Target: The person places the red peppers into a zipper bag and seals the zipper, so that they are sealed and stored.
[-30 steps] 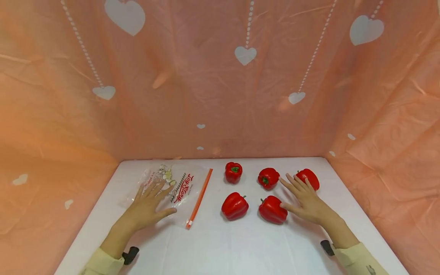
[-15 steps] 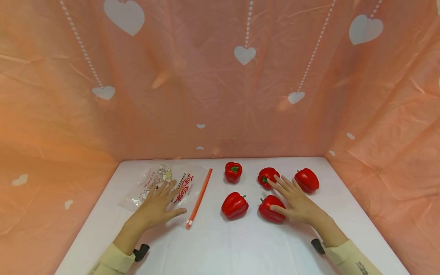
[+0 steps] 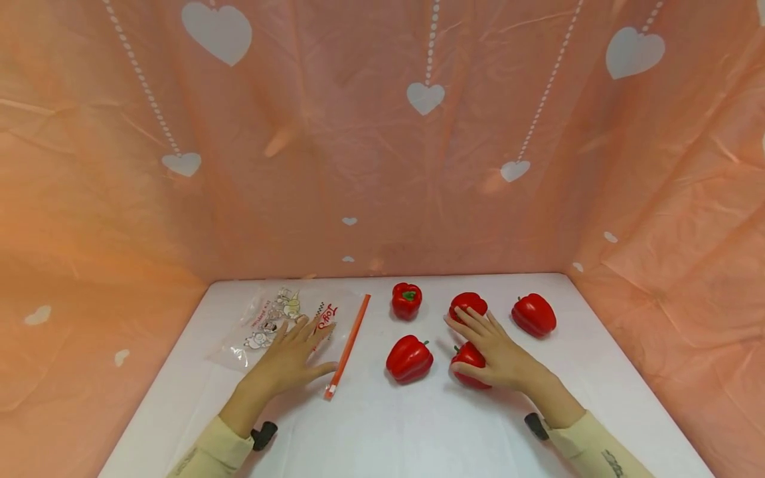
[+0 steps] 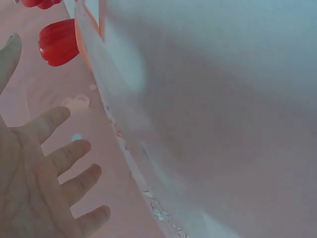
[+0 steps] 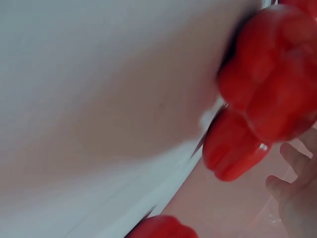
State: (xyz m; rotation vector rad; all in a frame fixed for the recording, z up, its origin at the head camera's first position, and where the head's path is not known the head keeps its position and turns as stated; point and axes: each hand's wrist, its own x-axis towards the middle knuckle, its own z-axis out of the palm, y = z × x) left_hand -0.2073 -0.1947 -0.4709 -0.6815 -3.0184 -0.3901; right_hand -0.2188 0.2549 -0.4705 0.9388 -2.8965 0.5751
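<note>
My left hand (image 3: pixel 289 362) hovers over a clear plastic zip bag (image 3: pixel 239 338) with red lettering and cartoon figures, its fingers spread. The thumb reaches over the bag's orange slider strip (image 3: pixel 357 325). In the left wrist view the palm (image 4: pixel 25 183) holds nothing. My right hand (image 3: pixel 496 352), fingers also spread, is above two red bell peppers: the front right pepper (image 3: pixel 468 364), partly covered by the hand, and the back middle pepper (image 3: pixel 469 303), which the fingertips overlap. The right wrist view shows a large pepper (image 5: pixel 277 74) close to the hand, with the fingers apart.
Other red bell peppers lie on the white table (image 3: pixel 382 438): an upright pepper (image 3: pixel 406 301) at the back, a front left pepper (image 3: pixel 409 359) and a far right pepper (image 3: pixel 534 315). An orange curtain (image 3: pixel 382 166) with white hearts surrounds the table on three sides.
Both hands have moved inward: the left hand rightward across the bag toward its strip, the right hand leftward over the peppers, uncovering the far right one. The bag and peppers have stayed in place.
</note>
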